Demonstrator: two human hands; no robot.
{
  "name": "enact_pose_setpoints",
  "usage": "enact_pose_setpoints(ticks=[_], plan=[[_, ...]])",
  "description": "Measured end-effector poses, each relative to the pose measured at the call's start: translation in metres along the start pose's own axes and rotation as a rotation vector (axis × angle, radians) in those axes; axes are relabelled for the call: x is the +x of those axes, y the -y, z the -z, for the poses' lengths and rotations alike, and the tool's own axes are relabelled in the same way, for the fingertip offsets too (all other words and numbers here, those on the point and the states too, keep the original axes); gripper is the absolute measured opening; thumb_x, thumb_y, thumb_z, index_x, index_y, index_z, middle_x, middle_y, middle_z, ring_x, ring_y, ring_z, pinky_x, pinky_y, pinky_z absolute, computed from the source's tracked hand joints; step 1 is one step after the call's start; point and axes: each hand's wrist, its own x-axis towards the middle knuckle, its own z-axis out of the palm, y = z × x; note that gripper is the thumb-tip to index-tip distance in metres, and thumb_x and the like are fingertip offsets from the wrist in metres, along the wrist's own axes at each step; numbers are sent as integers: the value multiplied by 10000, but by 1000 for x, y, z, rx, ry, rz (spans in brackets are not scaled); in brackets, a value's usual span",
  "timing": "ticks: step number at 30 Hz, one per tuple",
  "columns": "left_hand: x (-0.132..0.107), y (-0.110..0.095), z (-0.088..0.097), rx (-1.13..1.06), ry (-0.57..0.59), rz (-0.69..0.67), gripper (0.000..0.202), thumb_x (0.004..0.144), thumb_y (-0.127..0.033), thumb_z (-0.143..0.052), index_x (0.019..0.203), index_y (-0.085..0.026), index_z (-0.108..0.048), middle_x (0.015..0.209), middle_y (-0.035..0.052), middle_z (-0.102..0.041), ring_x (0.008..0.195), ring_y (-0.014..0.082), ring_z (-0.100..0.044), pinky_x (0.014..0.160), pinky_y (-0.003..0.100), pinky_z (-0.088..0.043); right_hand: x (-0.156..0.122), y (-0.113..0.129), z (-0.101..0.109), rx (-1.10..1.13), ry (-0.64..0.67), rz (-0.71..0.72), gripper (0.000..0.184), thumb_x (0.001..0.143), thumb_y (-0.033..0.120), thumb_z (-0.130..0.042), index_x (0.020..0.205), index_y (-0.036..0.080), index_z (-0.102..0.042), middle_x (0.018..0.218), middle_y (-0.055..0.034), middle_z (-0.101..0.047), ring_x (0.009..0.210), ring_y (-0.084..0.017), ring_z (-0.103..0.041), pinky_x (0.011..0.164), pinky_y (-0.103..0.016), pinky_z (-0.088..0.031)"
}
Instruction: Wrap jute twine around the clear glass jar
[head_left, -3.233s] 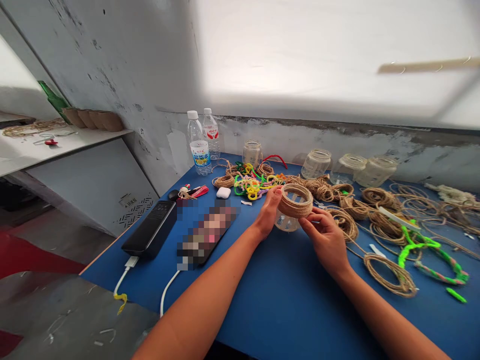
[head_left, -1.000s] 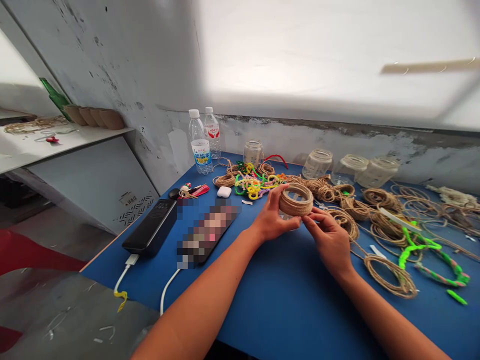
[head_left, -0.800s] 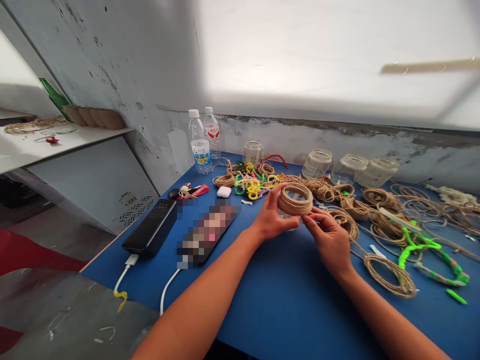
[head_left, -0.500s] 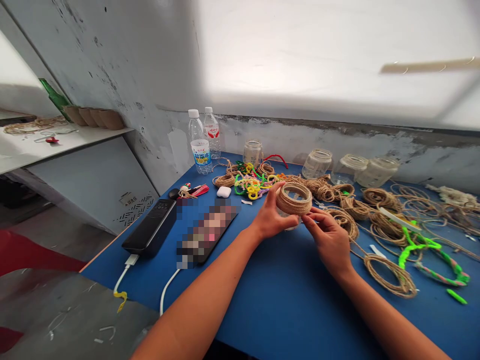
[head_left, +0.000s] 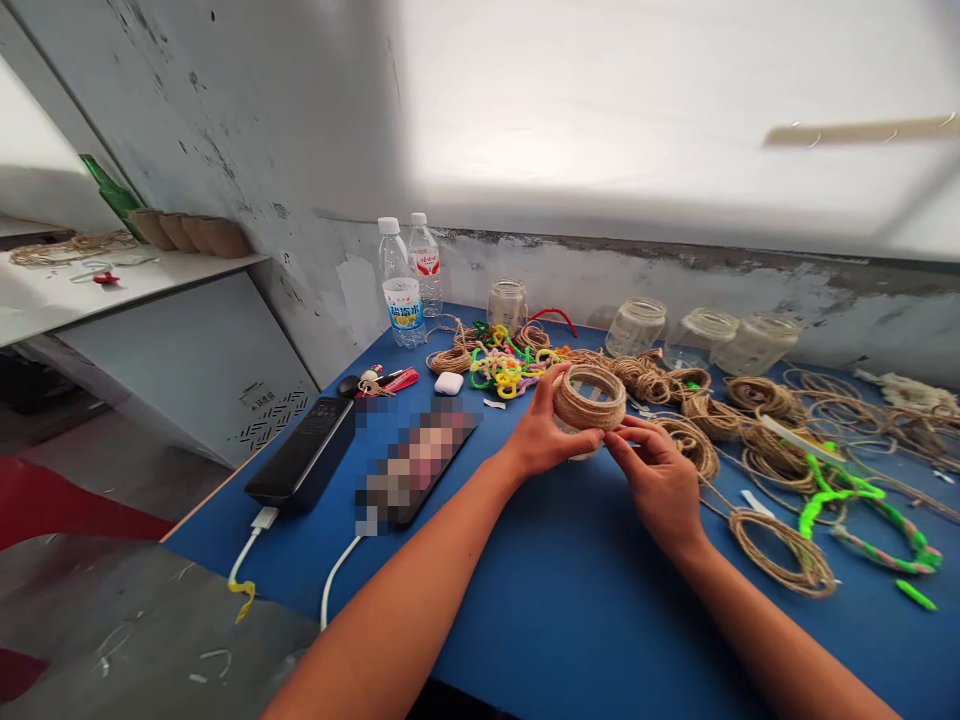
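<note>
A glass jar (head_left: pixel 583 452) has its upper part wrapped in rows of brown jute twine (head_left: pixel 591 410); its open mouth faces up, tilted slightly toward me. My left hand (head_left: pixel 541 432) grips the jar from the left, thumb at the front below the wrapping and fingers round the far side. On the right side of the wrapping, my right hand (head_left: pixel 664 488) is closed in a pinch on the twine, fingertips against the jar. The bit of strand between those fingertips is mostly hidden. Twine passes behind that hand to a loose coil (head_left: pixel 781 555) on the blue table (head_left: pixel 555 610).
Glass jars (head_left: pixel 636 328) line the wall, with twine bundles (head_left: pixel 761 400) and fuzzy craft stems (head_left: pixel 840 490) in front. Two plastic bottles (head_left: pixel 405 300) stand at the back left. A power bank (head_left: pixel 304 455), a phone (head_left: pixel 420 465), an earbud case (head_left: pixel 448 383) and keys (head_left: pixel 369 384) lie left.
Almost nothing differs. Both hands keep their hold at the jar, and the view has shifted very slightly.
</note>
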Motion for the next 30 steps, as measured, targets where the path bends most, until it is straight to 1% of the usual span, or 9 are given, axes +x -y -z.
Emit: enact_pose_setpoints(ticks=[4,7,10,13,17,21,24,27,30], plan=[[2,3,0,-21,10,-4,926,616,-280,-773,1387,-244,-261,1442,95,-382,1357,256,-406,1191,428,-306,3,-1,1,-20,8,36,348,774,533,-674,834,193,-712,1037,-97,-665,1026,-236,-613,864,-386,-519],[3,3,-1,-45,13,-3,927,611,-292,-774,1382,-231,-262,1429,102,-395,1352,259,-409,1185,432,-311,5,-4,1,-31,27,45,355,782,539,-663,827,189,-703,1061,-99,-647,1026,-234,-603,911,-411,-491],[3,1,-1,-65,13,18,928,604,-296,-781,1378,-238,-272,1400,93,-422,1323,254,-437,1175,432,-321,5,-7,1,-36,35,39,358,778,539,-668,804,183,-695,1177,-116,-619,1144,-262,-565,1011,-455,-424],[3,-2,-1,-82,15,38,930,591,-295,-791,1371,-241,-287,1397,83,-427,1330,252,-431,1176,410,-323,4,-9,1,33,74,-18,363,781,539,-666,813,178,-687,1278,-125,-595,1230,-283,-534,1069,-469,-370],[2,-9,-1,-175,36,91,937,602,-336,-797,1378,-237,-282,1436,86,-397,1345,248,-424,1181,384,-323,3,-6,-1,99,115,-104,374,769,546,-674,813,174,-678,1223,-133,-637,1230,-295,-543,1072,-473,-366],[1,-14,-2,-308,29,194,867,709,-458,-724,1403,-241,-250,1373,90,-465,1292,244,-478,1151,407,-352,3,-4,-1,137,129,-120,357,765,529,-685,738,175,-644,1283,-130,-604,1234,-302,-539,1089,-488,-342],[1,-15,-4,-317,-6,220,803,760,-494,-674,1398,-226,-266,1352,93,-482,1268,237,-488,1140,395,-356,3,-6,-1,156,146,-108,352,785,504,-673,682,176,-596,1282,-122,-598,1232,-300,-536,1075,-490,-351],[2,-15,-5,-331,-25,205,800,752,-495,-685,1383,-210,-285,1337,96,-490,1245,229,-496,1116,365,-377,3,-7,-1,150,152,-81,358,809,486,-652,655,179,-552,1224,-110,-609,1209,-285,-541,1048,-473,-366],[3,-16,-6,-346,-30,190,788,749,-484,-691,1373,-211,-295,1334,93,-489,1238,221,-498,1112,350,-376,3,-5,-1,57,104,-20,398,816,487,-638,607,179,-497,1158,-101,-597,1170,-270,-536,1017,-452,-362]])
